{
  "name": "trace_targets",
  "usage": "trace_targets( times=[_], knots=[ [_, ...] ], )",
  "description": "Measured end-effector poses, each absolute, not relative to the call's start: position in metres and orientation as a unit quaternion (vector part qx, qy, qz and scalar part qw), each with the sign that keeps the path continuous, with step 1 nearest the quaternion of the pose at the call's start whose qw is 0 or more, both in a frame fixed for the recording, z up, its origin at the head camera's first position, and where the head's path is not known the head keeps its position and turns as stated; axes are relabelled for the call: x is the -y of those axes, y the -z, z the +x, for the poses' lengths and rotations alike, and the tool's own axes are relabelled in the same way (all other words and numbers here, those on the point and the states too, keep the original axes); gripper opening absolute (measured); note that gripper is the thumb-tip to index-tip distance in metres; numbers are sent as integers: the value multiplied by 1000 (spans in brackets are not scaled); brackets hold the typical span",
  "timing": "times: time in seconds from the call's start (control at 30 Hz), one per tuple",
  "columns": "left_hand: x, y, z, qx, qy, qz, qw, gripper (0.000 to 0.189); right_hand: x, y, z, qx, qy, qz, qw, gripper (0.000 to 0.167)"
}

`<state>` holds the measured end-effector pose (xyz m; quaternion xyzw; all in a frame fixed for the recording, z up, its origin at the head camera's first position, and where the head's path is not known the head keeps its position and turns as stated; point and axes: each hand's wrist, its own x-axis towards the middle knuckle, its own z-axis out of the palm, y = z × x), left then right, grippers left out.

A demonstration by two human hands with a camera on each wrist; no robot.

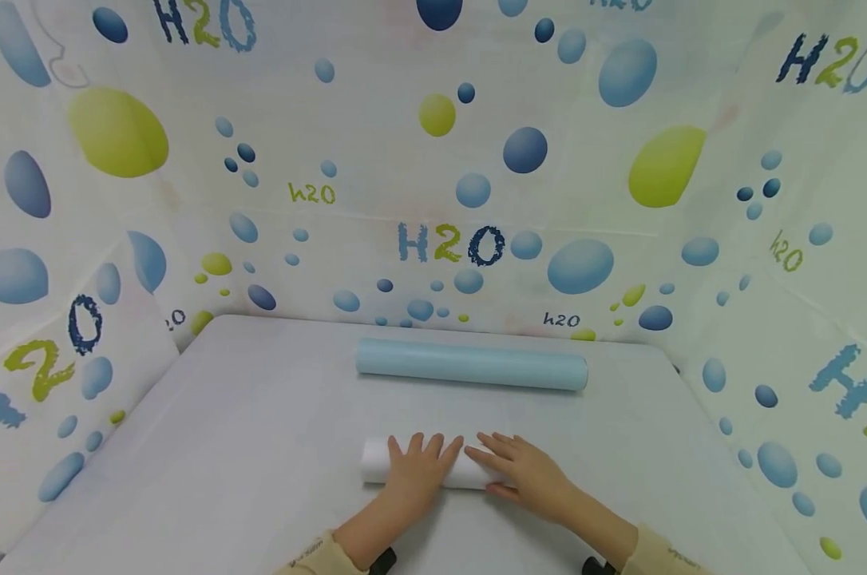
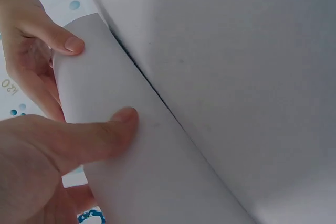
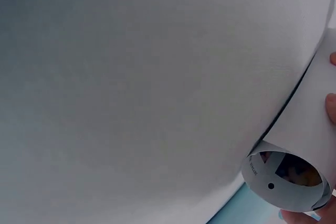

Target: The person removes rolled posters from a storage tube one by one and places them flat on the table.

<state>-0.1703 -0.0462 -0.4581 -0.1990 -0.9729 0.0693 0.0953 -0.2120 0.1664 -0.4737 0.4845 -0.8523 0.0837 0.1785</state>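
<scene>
so there's a white roll (image 1: 465, 475) lying on the white desk (image 1: 261, 415), on the near side, with two bare hands on it. the left hand (image 1: 417, 467) is nearer the roll's left end, which pokes out past it. its grip is round the roll: fingers spread over the top, and the left wrist view shows the thumb laid along the near side. the right hand (image 1: 534, 475) sits just beside it, over the right part of the same roll, and that grip is on the roll too, fingers over the top and thumb on the near side.

from the right wrist view the roll is a hollow tube, with a dark dot, some small print and a colourful dark patch showing inside its open end.

further back on the desk there's a longer light blue roll (image 1: 472, 364), pretty much parallel to the white one and well apart from both hands.

beige sleeves (image 1: 656, 551) on both arms, something black by each wrist. behind it all is a white backdrop (image 1: 376, 144) covered in blue and lime bubbles and "h2o" lettering.
</scene>
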Motion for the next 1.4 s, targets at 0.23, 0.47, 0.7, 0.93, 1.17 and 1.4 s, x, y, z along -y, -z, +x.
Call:
trace_targets(
  times=[0.23, 0.47, 0.7, 0.93, 1.17, 1.4],
  knots=[
    [64, 468, -173, 954, -66, -275, 98, 68, -175, 478, -214, 835, -91, 499, 212, 64],
    [90, 471, -175, 928, -84, -347, 110, 71, -183, 474, -212, 844, -85, 491, 200, 62],
    [107, 463, -175, 922, -47, -375, 88, 72, -195, 470, -211, 858, -105, 479, 154, 61],
    [109, 457, -172, 917, -22, -389, 87, 70, -199, 469, -212, 860, -115, 480, 131, 61],
    [105, 452, -175, 916, -11, -392, 90, 69, -199, 462, -213, 881, -120, 452, 76, 61],
    [99, 445, -183, 920, 2, -388, 57, 67, -199, 458, -216, 896, -128, 421, 52, 58]
  ],
)
